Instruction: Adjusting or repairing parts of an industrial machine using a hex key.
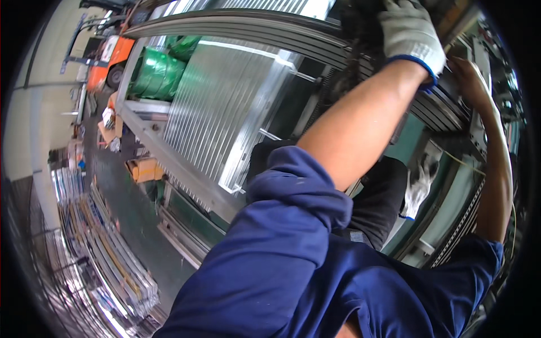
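My left hand (412, 35), in a white knit glove with a blue cuff, reaches to the top right, against a dark, greasy machine part (360, 34). The picture's edge cuts off its fingers, so their grip is hidden. Beside it, my bare right hand (466, 78) is bent in toward the machine's metal rail (442, 107). Its fingers look closed together, but whatever they hold cannot be made out. A second white glove (417, 191) lies lower down, near my dark trouser leg, with no hand in it.
Left of my arm, a metal frame (163, 146) holds a ribbed silver panel (220, 96) and a green wrapped roll (158, 73). An orange forklift (110, 56) stands at the far left. Stacked long metal profiles (107, 248) and a cardboard box (145, 169) lie on the floor.
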The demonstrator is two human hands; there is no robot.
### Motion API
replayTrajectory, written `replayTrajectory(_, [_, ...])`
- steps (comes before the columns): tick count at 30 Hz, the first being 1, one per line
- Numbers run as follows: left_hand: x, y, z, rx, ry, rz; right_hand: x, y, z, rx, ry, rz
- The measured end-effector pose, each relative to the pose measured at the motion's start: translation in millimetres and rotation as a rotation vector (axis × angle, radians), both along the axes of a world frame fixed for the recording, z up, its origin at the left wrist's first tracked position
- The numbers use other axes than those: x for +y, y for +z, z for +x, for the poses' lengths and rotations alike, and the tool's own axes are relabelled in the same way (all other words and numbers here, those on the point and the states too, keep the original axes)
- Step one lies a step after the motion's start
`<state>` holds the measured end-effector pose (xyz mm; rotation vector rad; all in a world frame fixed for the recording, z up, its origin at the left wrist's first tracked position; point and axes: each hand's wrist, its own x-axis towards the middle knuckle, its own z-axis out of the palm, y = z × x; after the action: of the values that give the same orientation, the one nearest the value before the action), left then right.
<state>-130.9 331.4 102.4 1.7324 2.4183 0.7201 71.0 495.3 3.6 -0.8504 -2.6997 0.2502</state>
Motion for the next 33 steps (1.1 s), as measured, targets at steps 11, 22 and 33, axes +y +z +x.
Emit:
replayTrajectory(11, [47.5, -57.7, 26.6, -0.100, 0.029, 0.252, 29.7, -11.3, 41.1, -0.020, 0.009, -0.013])
replayTrajectory(22, [22.4, -45.2, -12.3, -0.058, 0.137, 0.351, -44.3, 28.1, -8.3, 0.069, -0.220, -0.275])
replayTrajectory(33, [21.4, -56.0, -51.0, -0.356, 0.119, 0.131, -52.1, 7.8, -24.4, 0.147, -0.251, -0.091])
